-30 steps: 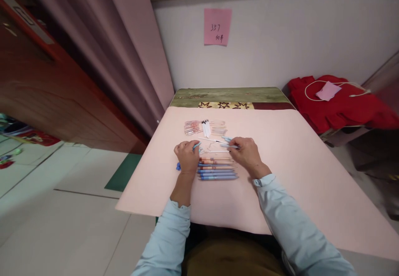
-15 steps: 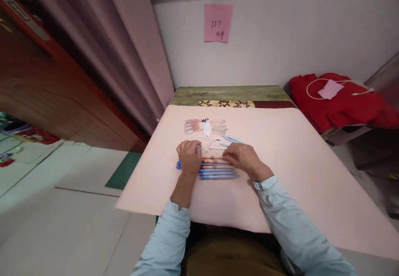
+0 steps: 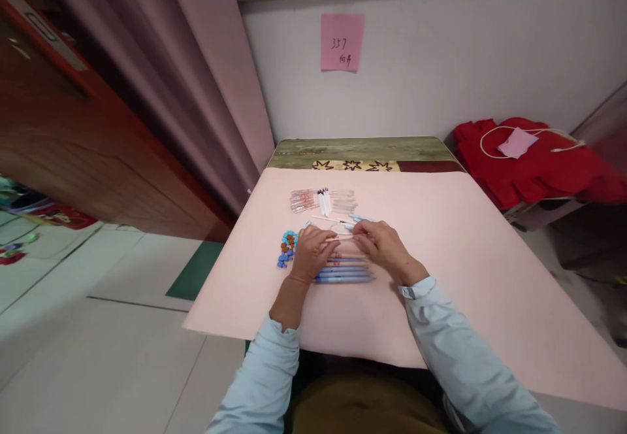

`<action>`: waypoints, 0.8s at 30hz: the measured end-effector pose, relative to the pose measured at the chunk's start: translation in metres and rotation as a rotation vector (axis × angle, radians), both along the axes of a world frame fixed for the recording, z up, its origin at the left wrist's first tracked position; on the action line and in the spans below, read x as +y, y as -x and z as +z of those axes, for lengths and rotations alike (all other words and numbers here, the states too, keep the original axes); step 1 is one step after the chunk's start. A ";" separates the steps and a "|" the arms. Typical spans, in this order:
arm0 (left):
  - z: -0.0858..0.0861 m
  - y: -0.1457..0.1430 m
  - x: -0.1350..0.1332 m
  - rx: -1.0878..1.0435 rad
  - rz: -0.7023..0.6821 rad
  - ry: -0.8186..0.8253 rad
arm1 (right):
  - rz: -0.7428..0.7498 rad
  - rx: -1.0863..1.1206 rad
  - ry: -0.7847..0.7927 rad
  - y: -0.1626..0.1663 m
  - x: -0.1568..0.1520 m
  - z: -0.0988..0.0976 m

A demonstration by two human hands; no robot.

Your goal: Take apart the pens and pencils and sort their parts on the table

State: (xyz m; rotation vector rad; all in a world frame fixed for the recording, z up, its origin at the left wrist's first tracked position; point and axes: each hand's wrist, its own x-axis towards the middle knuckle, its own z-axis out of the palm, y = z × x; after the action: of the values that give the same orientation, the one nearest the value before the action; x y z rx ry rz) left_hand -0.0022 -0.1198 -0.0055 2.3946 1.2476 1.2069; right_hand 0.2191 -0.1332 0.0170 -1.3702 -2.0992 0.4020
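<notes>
Above a row of blue pens, my two hands are close together over the pale pink sheet. My left hand is closed, with its thumb and fingertips pinching a thin pale rod. At the rod's right end, the fingertips of my right hand are also pinched together; the rod's tip is partly hidden there. Left of my left hand lie small turquoise, brown and blue pieces. Just beyond my fingers are a few thin white sticks and light blue pen parts.
Farther back on the sheet lie clear pinkish tubes, white refills with black tips and clear pieces. A pink note is stuck on the wall. Red cloth with a white cable stands right of the table.
My left hand has shifted right and down, exposing the small coloured pieces, and now meets my right hand around the thin rod. My right hand has moved slightly.
</notes>
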 end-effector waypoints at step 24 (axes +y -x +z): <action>0.008 -0.005 -0.003 0.079 -0.081 0.017 | 0.124 -0.021 -0.014 -0.002 0.002 -0.002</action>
State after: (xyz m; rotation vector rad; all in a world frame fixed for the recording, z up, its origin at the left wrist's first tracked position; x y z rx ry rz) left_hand 0.0029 -0.1226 0.0029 2.4773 1.1645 1.0847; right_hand 0.2214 -0.1310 0.0151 -1.2450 -2.2068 0.4237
